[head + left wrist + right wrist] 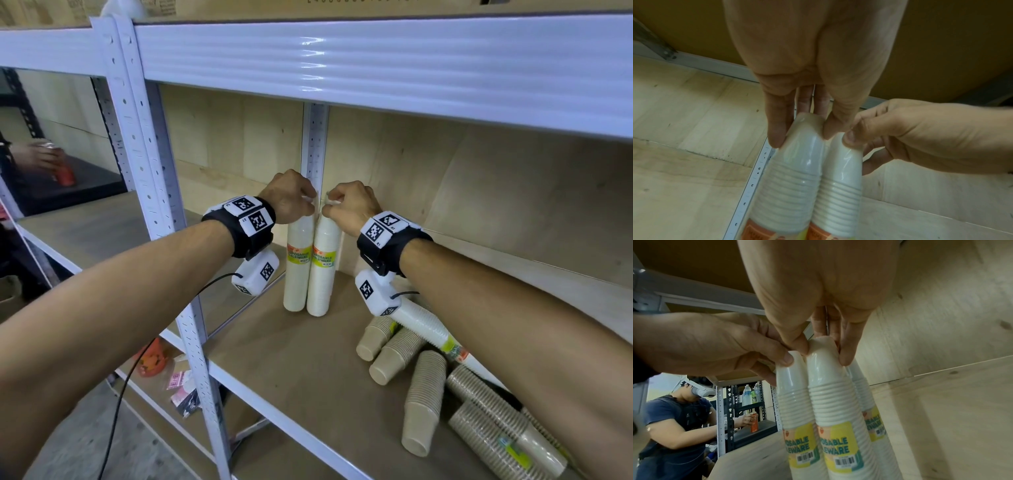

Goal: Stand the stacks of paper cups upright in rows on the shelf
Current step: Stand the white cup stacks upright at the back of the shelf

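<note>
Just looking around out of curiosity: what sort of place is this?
Probably a stockroom or storage area: bare metal shelving with wooden boards, wrapped stacks of paper cups being stood up by hand, and another rack with bottles behind.

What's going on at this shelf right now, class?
A person is standing two wrapped stacks of white paper cups upright, side by side, near the back of the shelf. The left hand pinches the top of the left stack, and the right hand pinches the top of the right stack. A third white stack shows behind them in the right wrist view. Several brown stacks and another white stack lie on their sides to the right.
</note>
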`<state>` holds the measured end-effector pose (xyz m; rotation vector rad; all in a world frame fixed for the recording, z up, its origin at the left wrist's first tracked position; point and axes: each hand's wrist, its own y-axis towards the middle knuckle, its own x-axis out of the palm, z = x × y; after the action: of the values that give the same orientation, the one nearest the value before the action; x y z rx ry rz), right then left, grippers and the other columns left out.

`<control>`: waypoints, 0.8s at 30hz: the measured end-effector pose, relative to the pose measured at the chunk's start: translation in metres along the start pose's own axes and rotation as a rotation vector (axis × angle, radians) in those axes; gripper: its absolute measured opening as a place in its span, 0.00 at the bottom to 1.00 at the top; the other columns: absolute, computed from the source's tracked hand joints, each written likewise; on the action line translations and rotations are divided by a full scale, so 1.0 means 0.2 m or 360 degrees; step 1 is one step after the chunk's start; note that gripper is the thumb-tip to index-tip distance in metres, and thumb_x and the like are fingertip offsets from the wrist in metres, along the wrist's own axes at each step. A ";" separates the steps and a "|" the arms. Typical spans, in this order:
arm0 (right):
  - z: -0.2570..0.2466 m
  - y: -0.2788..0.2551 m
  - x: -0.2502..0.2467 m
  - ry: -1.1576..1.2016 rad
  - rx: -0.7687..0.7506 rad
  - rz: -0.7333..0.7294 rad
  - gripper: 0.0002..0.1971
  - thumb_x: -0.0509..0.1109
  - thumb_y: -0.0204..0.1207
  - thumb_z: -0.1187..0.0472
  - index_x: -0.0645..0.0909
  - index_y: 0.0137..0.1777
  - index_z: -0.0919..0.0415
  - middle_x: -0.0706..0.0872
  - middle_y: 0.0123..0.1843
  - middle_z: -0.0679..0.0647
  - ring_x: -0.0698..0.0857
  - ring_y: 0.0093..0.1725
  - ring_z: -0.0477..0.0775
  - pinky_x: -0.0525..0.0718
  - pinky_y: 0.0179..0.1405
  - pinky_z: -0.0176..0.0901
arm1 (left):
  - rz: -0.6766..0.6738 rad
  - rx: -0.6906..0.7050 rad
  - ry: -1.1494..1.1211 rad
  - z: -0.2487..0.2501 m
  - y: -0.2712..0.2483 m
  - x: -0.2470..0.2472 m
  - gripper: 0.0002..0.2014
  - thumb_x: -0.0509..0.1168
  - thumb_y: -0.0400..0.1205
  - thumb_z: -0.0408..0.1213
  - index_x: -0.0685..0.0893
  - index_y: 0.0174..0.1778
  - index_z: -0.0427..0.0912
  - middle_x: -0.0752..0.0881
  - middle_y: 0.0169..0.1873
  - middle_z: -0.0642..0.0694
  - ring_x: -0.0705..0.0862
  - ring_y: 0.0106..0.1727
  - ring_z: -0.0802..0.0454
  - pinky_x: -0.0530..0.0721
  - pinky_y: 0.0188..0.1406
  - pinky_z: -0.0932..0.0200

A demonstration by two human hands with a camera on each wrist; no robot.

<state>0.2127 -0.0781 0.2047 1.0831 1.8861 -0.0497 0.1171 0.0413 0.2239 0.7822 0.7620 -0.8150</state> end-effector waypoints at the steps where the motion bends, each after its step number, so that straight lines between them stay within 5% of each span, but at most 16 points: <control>1: 0.00 0.01 0.01 -0.0004 -0.0002 0.0001 0.19 0.74 0.71 0.57 0.86 0.62 0.60 0.87 0.60 0.56 0.85 0.59 0.57 0.84 0.57 0.46 | -0.0002 -0.0004 -0.0002 -0.01 0.01 0.00 0.19 0.72 0.78 0.33 0.87 0.65 0.40 0.84 0.66 0.44 0.81 0.65 0.46 0.75 0.54 0.62; 16: 0.05 0.05 0.00 0.0029 -0.0033 -0.0059 0.21 0.74 0.73 0.54 0.84 0.65 0.58 0.86 0.62 0.55 0.84 0.61 0.55 0.83 0.61 0.46 | 0.0003 0.0042 0.0083 -0.06 0.10 0.02 0.17 0.70 0.80 0.34 0.86 0.66 0.41 0.84 0.66 0.44 0.81 0.65 0.47 0.76 0.56 0.63; 24: 0.13 0.03 -0.21 0.0047 0.0041 -0.0071 0.27 0.79 0.69 0.45 0.82 0.66 0.56 0.85 0.56 0.52 0.84 0.55 0.53 0.82 0.58 0.45 | 0.0030 0.0310 0.0321 0.12 0.18 -0.04 0.18 0.66 0.82 0.41 0.83 0.68 0.44 0.80 0.69 0.46 0.79 0.67 0.47 0.76 0.64 0.58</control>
<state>0.2419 -0.1128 0.2223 1.0645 1.9411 -0.0840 0.1502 0.0406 0.2516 1.0559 0.8612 -0.8092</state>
